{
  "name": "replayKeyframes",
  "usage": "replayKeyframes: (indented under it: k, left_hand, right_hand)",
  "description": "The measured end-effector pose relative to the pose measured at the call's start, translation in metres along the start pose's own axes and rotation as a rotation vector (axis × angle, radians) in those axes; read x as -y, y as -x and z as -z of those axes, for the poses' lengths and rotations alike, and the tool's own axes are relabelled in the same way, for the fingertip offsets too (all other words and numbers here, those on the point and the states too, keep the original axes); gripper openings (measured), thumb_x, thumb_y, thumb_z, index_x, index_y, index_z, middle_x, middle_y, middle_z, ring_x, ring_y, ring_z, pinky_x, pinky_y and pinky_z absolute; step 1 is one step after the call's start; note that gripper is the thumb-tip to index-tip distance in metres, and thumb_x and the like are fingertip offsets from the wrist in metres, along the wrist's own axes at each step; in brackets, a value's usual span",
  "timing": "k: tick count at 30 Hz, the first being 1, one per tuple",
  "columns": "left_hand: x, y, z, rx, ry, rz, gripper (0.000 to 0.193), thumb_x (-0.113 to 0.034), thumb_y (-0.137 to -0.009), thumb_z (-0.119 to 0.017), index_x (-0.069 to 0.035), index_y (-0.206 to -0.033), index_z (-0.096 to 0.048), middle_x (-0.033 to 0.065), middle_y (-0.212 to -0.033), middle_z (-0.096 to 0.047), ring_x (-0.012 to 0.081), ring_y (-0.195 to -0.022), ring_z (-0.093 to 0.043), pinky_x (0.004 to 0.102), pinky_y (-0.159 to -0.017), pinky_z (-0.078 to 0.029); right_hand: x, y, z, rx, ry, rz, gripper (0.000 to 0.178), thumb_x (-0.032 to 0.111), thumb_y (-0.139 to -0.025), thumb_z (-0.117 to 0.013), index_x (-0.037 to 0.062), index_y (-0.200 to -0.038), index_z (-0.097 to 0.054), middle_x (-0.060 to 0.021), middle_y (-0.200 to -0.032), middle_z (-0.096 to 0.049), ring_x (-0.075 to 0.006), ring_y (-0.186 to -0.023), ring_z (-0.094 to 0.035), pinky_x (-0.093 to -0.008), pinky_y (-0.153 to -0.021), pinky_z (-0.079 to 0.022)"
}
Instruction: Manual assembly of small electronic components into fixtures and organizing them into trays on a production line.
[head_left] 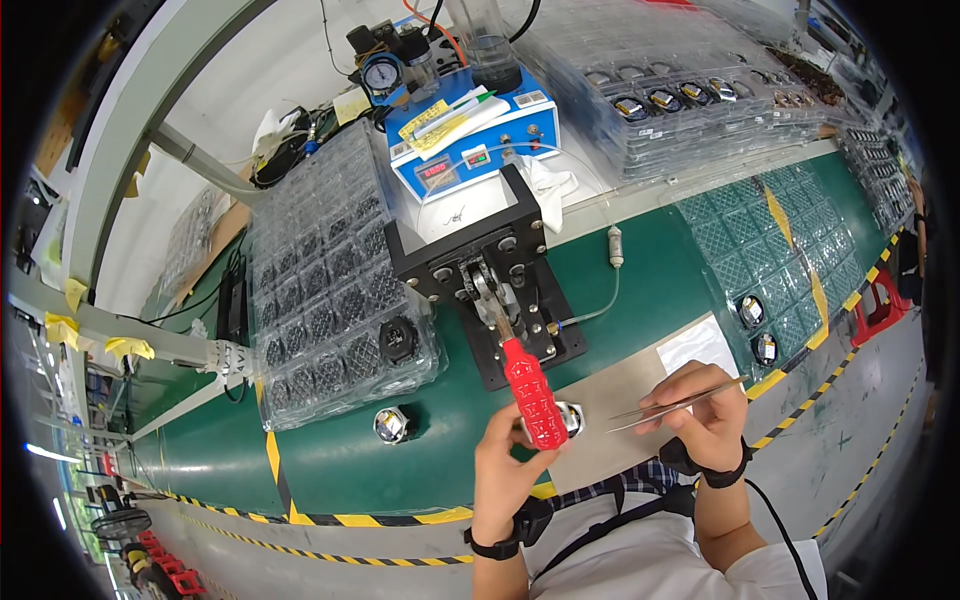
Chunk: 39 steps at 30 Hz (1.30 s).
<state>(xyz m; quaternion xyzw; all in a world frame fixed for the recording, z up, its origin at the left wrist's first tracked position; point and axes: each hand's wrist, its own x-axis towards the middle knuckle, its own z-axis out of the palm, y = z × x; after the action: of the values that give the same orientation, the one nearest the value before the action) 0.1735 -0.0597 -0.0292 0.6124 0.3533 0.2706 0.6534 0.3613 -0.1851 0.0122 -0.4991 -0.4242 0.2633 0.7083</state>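
Observation:
My left hand (pixel 505 475) is closed at the edge of a round silver watch case (pixel 572 420), which is partly hidden under the red ribbed handle (pixel 535 395) of a black toggle press (pixel 515 290). Its thumb and fingers lie close beside the handle's lower end. In my right hand (pixel 705 415) is a pair of metal tweezers (pixel 655 411), tips pointing left toward the watch case. Another silver watch case (pixel 391 425) with a yellow-and-white inside rests on the green mat, left of the press.
Stacked clear trays (pixel 320 290) stand on the left, one black watch (pixel 398 340) on top. A blue control box (pixel 475 150) sits behind the press. More trays (pixel 690 110) are stacked at far right. Two watch cases lie in a right-hand tray (pixel 790 260). A thin tube (pixel 612 280) crosses the mat.

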Motion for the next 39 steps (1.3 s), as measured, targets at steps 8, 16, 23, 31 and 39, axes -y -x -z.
replayKeyframes:
  k: [8, 16, 23, 31, 39]
  left_hand:
    - [-0.01, 0.001, 0.004, 0.014, -0.575, -0.231, 0.06, -0.009, -0.061, -0.082, -0.012, -0.116, -0.059, 0.0022, -0.112, -0.058, 0.0131, -0.089, -0.053, 0.0241, -0.062, -0.038]
    - [-0.011, 0.013, 0.1, -0.786, -0.95, -0.145, 0.049, -0.015, -0.068, -0.079, -0.01, -0.112, -0.059, 0.0024, -0.116, -0.054, 0.0158, -0.09, -0.05, 0.0248, -0.068, -0.038]
    - [-0.012, 0.012, 0.112, -0.66, -0.914, -0.075, 0.049, -0.014, -0.068, -0.08, -0.005, -0.11, -0.056, 0.0018, -0.119, -0.056, 0.0176, -0.097, -0.052, 0.0274, -0.069, -0.039]
    - [-0.027, 0.034, 0.041, -0.631, 0.013, -0.264, 0.069, 0.004, -0.066, -0.078, -0.006, -0.123, -0.041, 0.0138, -0.108, -0.062, 0.0231, -0.098, -0.06, 0.0305, -0.084, -0.048]
    - [-0.048, 0.031, -0.023, -0.254, 0.337, -0.218, 0.063, 0.01, -0.077, -0.064, -0.002, -0.13, -0.033, 0.0254, -0.119, -0.055, 0.0216, -0.101, -0.06, 0.0306, -0.08, -0.053]
  right_hand:
    - [-0.004, 0.001, -0.006, -0.017, 0.103, -0.047, 0.018, 0.002, -0.077, -0.071, -0.0004, -0.092, -0.062, -0.0146, -0.087, -0.065, -0.0215, -0.075, -0.067, -0.0299, -0.067, -0.054]
    - [0.002, -0.005, -0.004, 0.103, 0.319, 0.018, 0.017, 0.003, -0.072, -0.075, 0.002, -0.087, -0.067, -0.0123, -0.084, -0.067, -0.0215, -0.075, -0.066, -0.0287, -0.067, -0.053]
    - [-0.001, 0.003, -0.022, 0.157, 0.22, -0.088, 0.018, 0.002, -0.073, -0.075, 0.0012, -0.089, -0.067, -0.0127, -0.085, -0.068, -0.0219, -0.078, -0.067, -0.0285, -0.069, -0.053]
    - [-0.008, 0.016, -0.039, 0.151, 0.068, -0.038, 0.017, -0.004, -0.078, -0.068, -0.0016, -0.091, -0.057, -0.0174, -0.084, -0.063, -0.0242, -0.074, -0.068, -0.0327, -0.067, -0.057]
    - [-0.003, 0.031, -0.056, 0.016, -0.312, -0.055, 0.027, -0.008, -0.081, -0.063, -0.0004, -0.095, -0.041, -0.0242, -0.09, -0.062, -0.0257, -0.082, -0.068, -0.0332, -0.07, -0.056]
